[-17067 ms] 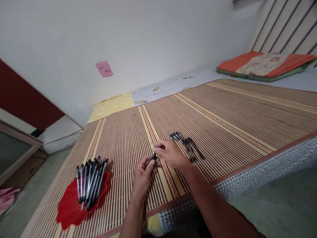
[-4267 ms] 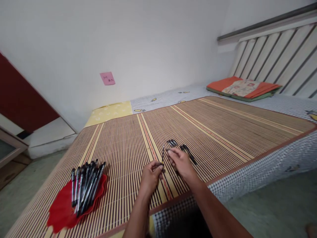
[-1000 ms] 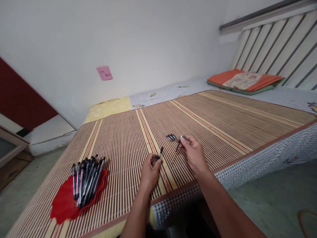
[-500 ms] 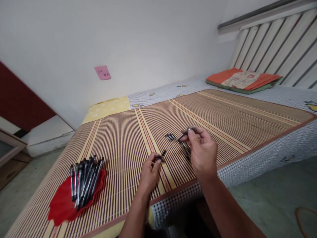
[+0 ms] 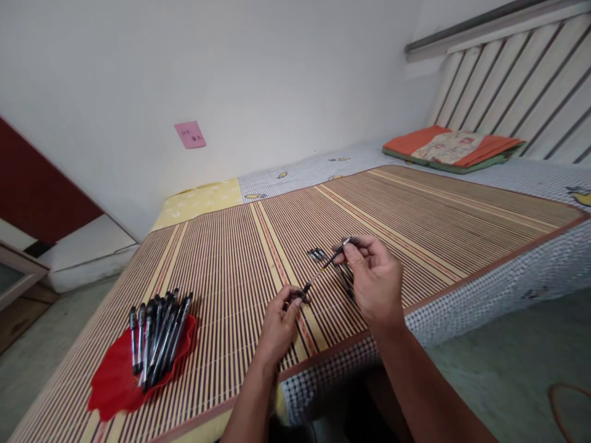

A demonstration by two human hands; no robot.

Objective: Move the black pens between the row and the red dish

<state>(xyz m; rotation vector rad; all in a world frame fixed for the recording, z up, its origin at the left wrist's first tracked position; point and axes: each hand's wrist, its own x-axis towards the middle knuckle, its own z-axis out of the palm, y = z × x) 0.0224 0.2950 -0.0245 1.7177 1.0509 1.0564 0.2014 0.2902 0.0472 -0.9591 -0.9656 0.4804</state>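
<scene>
A slim gel pen or pen part (image 5: 329, 266) slants between my two hands above the striped mat; its middle looks see-through, with dark parts toward both ends. Closed in a pinch, my left hand (image 5: 279, 317) grips the lower black end. The upper end sits between the thumb and fingers of my right hand (image 5: 376, 277), where a shiny tip shows. Whether this is one whole pen or separate parts, I cannot tell. Several black pens (image 5: 344, 280) lie on the mat behind and partly under my right hand.
To the left, several clear-barrelled pens with black caps (image 5: 159, 335) lie on a scalloped red dish or cloth (image 5: 113, 378). The bamboo mat (image 5: 221, 258) covers the bed. A folded orange cloth (image 5: 415, 143) rests at the far right, by the slatted headboard (image 5: 521, 80). A pink note (image 5: 189, 135) hangs on the wall.
My right hand has shifted slightly left, closer to my left hand, with the upper end of the pen still pinched. My left hand stays nearly in place.
</scene>
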